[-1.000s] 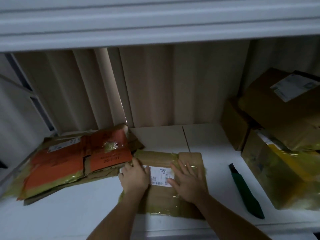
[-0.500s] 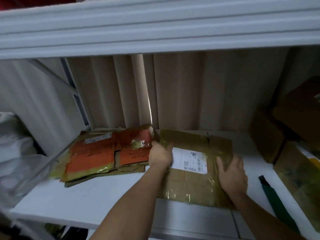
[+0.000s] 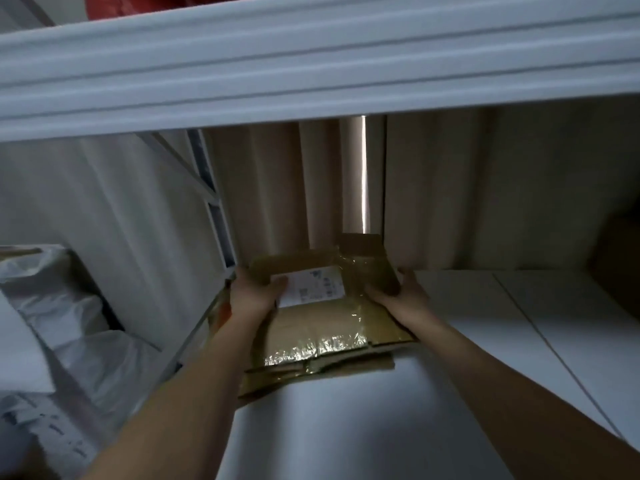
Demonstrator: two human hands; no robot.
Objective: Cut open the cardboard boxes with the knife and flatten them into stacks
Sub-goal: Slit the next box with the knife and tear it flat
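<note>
Your left hand (image 3: 254, 294) and right hand (image 3: 403, 294) grip opposite edges of the flattened brown taped cardboard box (image 3: 322, 327) atop a cardboard stack on the white shelf (image 3: 485, 327); white plastic bags (image 3: 59, 317) crowd its left end.

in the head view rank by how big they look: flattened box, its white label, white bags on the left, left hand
1. White bags, though they sit nearer the camera, so this is unsure.
2. Flattened box.
3. White label and left hand look about alike; the hand covers part of the label.
</note>
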